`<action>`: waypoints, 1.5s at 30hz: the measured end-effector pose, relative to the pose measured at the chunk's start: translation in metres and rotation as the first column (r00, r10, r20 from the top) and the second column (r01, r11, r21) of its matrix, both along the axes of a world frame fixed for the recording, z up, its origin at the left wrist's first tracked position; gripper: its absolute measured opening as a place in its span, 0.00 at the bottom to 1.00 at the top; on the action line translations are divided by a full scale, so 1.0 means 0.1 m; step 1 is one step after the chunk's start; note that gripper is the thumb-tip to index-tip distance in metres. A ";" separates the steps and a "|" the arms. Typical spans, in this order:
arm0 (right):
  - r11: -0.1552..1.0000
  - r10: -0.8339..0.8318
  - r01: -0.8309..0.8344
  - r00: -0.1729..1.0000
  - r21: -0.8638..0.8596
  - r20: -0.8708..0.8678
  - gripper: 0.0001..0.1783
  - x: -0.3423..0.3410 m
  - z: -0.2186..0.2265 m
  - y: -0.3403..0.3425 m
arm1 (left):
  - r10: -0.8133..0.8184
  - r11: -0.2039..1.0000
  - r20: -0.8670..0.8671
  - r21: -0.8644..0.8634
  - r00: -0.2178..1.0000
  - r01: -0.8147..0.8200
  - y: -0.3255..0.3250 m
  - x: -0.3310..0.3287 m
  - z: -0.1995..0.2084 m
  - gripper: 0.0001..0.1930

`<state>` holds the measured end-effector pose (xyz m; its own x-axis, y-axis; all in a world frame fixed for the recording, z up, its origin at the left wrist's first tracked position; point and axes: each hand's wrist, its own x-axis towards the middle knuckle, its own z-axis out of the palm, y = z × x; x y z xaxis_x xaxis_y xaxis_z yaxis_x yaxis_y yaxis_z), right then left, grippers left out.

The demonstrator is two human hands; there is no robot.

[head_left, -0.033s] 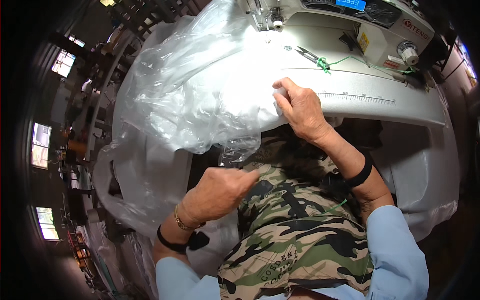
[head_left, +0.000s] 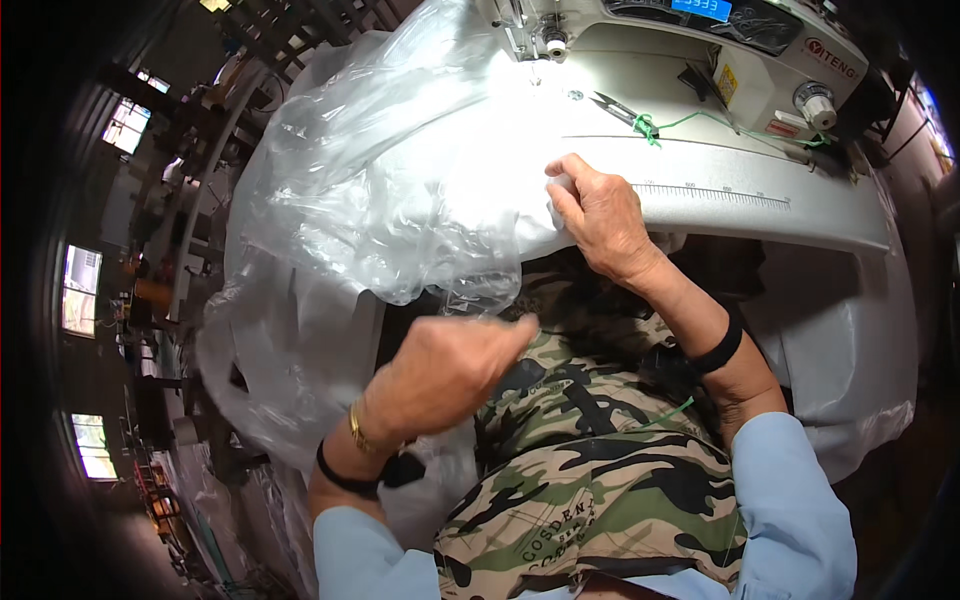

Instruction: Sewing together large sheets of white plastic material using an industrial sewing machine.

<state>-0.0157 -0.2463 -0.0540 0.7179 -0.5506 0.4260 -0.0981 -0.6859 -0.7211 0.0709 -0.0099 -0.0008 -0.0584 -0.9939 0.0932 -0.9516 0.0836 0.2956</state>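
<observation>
A large sheet of clear plastic (head_left: 350,210) lies crumpled over the left part of the sewing machine bed (head_left: 700,165) and hangs off its front. My left hand (head_left: 440,370), blurred by motion, is closed in a fist just below the hanging plastic, over my camouflage apron (head_left: 590,480). Whatever that fist may hold is hidden. My right hand (head_left: 605,220) rests at the front edge of the bed, index finger and thumb curled together beside the plastic's right side. Glare hides what lies between those fingertips.
The lit sewing machine head (head_left: 540,40) stands behind the plastic. Thread snips (head_left: 620,108) with green thread tied on lie right of the needle area, and the thread runs toward the handwheel (head_left: 815,105). A printed ruler (head_left: 715,193) follows the front edge. A green thread end (head_left: 672,410) lies on the apron.
My left hand has risen a little and shifted slightly right, its thumb side now higher. The hanging plastic at the lower left has moved slightly. My right hand stays put.
</observation>
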 end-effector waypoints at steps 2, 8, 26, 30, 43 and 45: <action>1.000 -0.014 0.014 1.000 -0.009 -0.026 0.10 0.02 0.00 0.02 | 0.118 0.975 0.086 -0.198 0.989 -0.099 -0.47 0.09 0.15 0.15; 0.995 -0.045 0.030 0.985 -0.091 -0.165 0.09 -0.30 0.03 -0.11 | 0.349 0.852 -0.035 -0.404 0.937 -0.332 -1.38 1.12 -0.46 0.16; 0.733 0.277 -0.517 0.821 -0.442 -0.499 0.16 0.32 0.39 -0.57 | 0.279 0.937 -0.024 -0.213 0.960 -0.277 -0.99 1.01 -0.64 0.50; 0.728 0.491 -0.615 0.776 -0.301 -0.397 0.08 -0.01 0.38 -0.54 | 0.274 0.942 -0.006 -0.198 0.962 -0.269 -0.96 1.03 -0.64 0.50; 0.738 0.645 -0.665 0.745 -0.113 -0.171 0.09 -0.76 0.39 -0.14 | 0.266 0.935 -0.180 -0.190 0.947 -0.299 -1.03 1.01 -0.42 0.32; 0.711 0.693 -0.694 0.719 -0.112 -0.054 0.09 -0.77 0.41 -0.10 | 0.170 0.928 -0.461 -0.222 0.871 -0.298 -1.09 0.96 -0.33 0.28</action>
<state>-0.0923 -0.2565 -0.0127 0.8817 0.1561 0.4453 0.4335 -0.6407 -0.6337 0.1664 -0.1184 -0.0339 0.2821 -0.9015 0.3281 -0.7387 0.0142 0.6739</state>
